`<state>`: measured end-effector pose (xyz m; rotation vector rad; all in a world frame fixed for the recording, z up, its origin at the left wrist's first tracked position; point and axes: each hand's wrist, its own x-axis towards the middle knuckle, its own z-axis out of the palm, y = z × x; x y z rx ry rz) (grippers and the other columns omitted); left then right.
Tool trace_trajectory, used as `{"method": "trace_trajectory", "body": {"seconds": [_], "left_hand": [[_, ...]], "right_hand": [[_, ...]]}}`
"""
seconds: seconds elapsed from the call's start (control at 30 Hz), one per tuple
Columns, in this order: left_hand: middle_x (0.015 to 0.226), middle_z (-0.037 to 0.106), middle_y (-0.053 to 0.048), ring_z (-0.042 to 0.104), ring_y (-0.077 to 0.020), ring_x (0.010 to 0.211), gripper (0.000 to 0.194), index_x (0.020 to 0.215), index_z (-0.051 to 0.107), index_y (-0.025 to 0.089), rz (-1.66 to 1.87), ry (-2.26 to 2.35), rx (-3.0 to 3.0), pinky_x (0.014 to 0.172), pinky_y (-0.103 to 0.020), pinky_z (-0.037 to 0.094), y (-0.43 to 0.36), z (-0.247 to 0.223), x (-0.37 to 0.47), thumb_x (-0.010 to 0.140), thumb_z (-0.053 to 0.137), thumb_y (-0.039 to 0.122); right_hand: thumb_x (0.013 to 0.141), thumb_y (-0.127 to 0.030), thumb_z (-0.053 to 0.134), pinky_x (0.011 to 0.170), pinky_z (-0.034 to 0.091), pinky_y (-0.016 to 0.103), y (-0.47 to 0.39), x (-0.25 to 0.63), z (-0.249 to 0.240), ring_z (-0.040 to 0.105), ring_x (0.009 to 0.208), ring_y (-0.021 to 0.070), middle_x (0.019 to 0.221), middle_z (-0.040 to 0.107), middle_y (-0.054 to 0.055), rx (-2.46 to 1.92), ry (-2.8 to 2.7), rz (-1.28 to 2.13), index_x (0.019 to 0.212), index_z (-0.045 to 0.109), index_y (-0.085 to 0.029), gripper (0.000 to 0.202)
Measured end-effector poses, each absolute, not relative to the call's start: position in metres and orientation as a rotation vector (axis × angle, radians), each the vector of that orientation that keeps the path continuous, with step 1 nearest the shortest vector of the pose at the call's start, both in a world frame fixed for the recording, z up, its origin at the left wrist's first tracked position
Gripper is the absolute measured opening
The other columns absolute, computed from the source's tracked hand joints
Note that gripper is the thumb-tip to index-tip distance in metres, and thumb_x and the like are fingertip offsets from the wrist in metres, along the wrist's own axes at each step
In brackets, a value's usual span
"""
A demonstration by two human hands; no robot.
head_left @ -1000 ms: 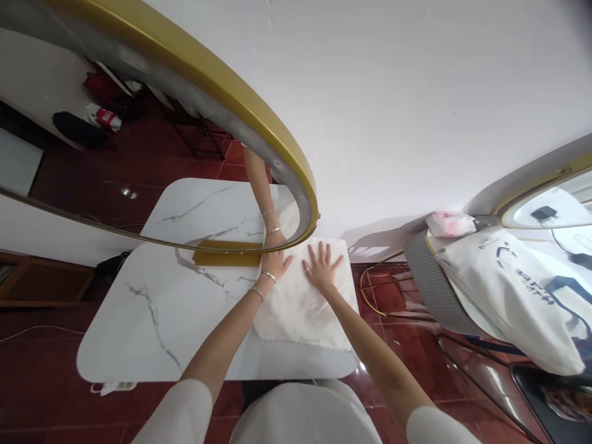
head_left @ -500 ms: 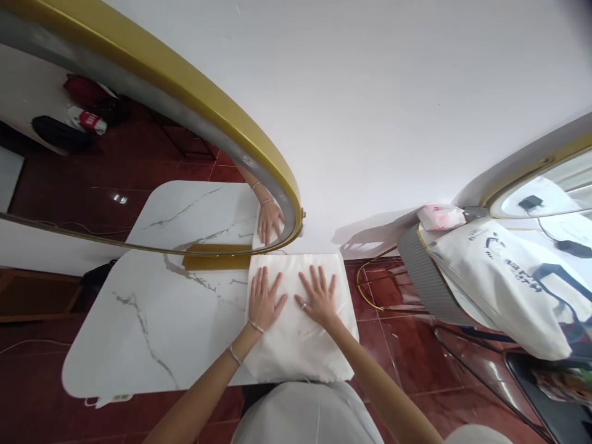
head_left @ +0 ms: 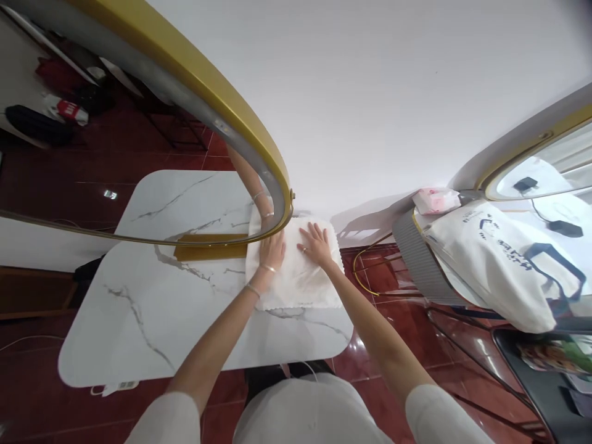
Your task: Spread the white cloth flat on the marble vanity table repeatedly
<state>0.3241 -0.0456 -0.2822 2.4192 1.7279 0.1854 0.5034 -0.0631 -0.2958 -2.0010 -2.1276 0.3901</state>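
A white cloth (head_left: 296,280) with zigzag edges lies on the right part of a white marble-patterned table (head_left: 134,314), its far side up against the wall. My left hand (head_left: 272,250) rests flat on the cloth's left part, fingers pointing away from me, a little blurred. On the cloth's upper right, my right hand (head_left: 317,245) lies with its fingers spread and a ring on one of them. Neither hand grips anything. Two bracelets circle my left wrist.
A gold-framed mirror (head_left: 252,117) overhangs the table's far left, above a gold base (head_left: 203,248). To the right stand a ribbed-sided table (head_left: 409,259) with a tissue pack (head_left: 436,200) and white bag (head_left: 490,265), and a black chair (head_left: 522,376).
Both hands and the cloth have moved away from me toward the wall. The table's front right part now shows below the cloth. The camera view has shifted slightly.
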Motion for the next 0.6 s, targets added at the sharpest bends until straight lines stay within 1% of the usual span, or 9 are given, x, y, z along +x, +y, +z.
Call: {"method": "trace_trajectory", "body": {"seconds": [0.07, 0.13, 0.2, 0.3, 0.33, 0.4, 0.5, 0.6], "left_hand": [[0.154, 0.031, -0.013, 0.024, -0.0288, 0.143, 0.052, 0.143, 0.041, 0.020, 0.260, 1.722, 2.441, 0.115, -0.048, 0.023, -0.093, -0.288, 0.318, 0.094, 0.042, 0.038], [0.156, 0.026, -0.012, 0.023, -0.0285, 0.144, 0.053, 0.144, 0.038, 0.024, 0.366, 1.788, 2.435, 0.114, -0.050, 0.025, -0.146, -0.293, 0.304, 0.094, 0.042, 0.041], [0.158, 0.021, -0.011, 0.021, -0.0287, 0.144, 0.054, 0.146, 0.036, 0.025, 0.408, 1.834, 2.426, 0.114, -0.050, 0.025, -0.194, -0.297, 0.286, 0.094, 0.042, 0.040], [0.159, 0.017, -0.010, 0.021, -0.0294, 0.145, 0.057, 0.148, 0.031, 0.027, 0.405, 1.829, 2.439, 0.113, -0.051, 0.026, -0.243, -0.301, 0.263, 0.093, 0.044, 0.038], [0.159, 0.017, -0.009, 0.021, -0.0296, 0.144, 0.058, 0.148, 0.031, 0.028, 0.402, 1.826, 2.443, 0.113, -0.051, 0.027, -0.251, -0.302, 0.258, 0.092, 0.045, 0.038], [0.159, 0.017, -0.008, 0.022, -0.0301, 0.144, 0.059, 0.148, 0.031, 0.028, 0.399, 1.826, 2.447, 0.113, -0.051, 0.027, -0.254, -0.304, 0.253, 0.092, 0.046, 0.038], [0.159, 0.015, -0.009, 0.019, -0.0308, 0.145, 0.058, 0.147, 0.033, 0.027, 0.417, 1.820, 2.458, 0.114, -0.052, 0.024, -0.232, -0.305, 0.256, 0.092, 0.046, 0.038], [0.159, 0.011, -0.011, 0.013, -0.0319, 0.146, 0.057, 0.147, 0.034, 0.024, 0.440, 1.783, 2.484, 0.115, -0.055, 0.019, -0.190, -0.307, 0.267, 0.092, 0.045, 0.036]], "right_hand": [[0.098, -0.040, 0.038, 0.118, 0.012, 0.048, -0.100, 0.506, -0.300, 0.016, 0.146, 0.0241, 0.156, 0.026, 0.008, -1.999, -2.087, 0.275, 0.143, 0.041, -0.024, 0.049], [0.100, -0.032, 0.031, 0.117, 0.015, 0.047, -0.149, 0.502, -0.304, 0.018, 0.145, 0.0225, 0.155, 0.029, 0.007, -1.997, -2.058, 0.179, 0.144, 0.040, -0.024, 0.046], [0.099, -0.029, 0.031, 0.116, 0.018, 0.046, -0.199, 0.493, -0.307, 0.017, 0.145, 0.0223, 0.156, 0.027, 0.007, -1.963, -2.091, 0.122, 0.148, 0.032, -0.025, 0.049], [0.097, -0.034, 0.038, 0.115, 0.019, 0.049, -0.253, 0.477, -0.308, 0.014, 0.146, 0.0275, 0.158, 0.018, 0.009, -1.930, -2.152, 0.097, 0.153, 0.016, -0.023, 0.061], [0.096, -0.037, 0.039, 0.115, 0.019, 0.050, -0.262, 0.472, -0.308, 0.014, 0.146, 0.0290, 0.158, 0.016, 0.010, -1.929, -2.161, 0.094, 0.153, 0.013, -0.023, 0.064], [0.095, -0.039, 0.040, 0.114, 0.019, 0.051, -0.267, 0.466, -0.307, 0.014, 0.146, 0.0303, 0.158, 0.015, 0.011, -1.936, -2.167, 0.086, 0.153, 0.012, -0.023, 0.067], [0.096, -0.039, 0.038, 0.115, 0.017, 0.050, -0.247, 0.466, -0.308, 0.014, 0.146, 0.0296, 0.158, 0.017, 0.011, -1.959, -2.153, 0.064, 0.152, 0.019, -0.022, 0.062], [0.097, -0.039, 0.036, 0.115, 0.015, 0.049, -0.205, 0.475, -0.311, 0.014, 0.146, 0.0281, 0.158, 0.020, 0.011, -1.989, -2.126, 0.056, 0.150, 0.028, -0.020, 0.056]]}}
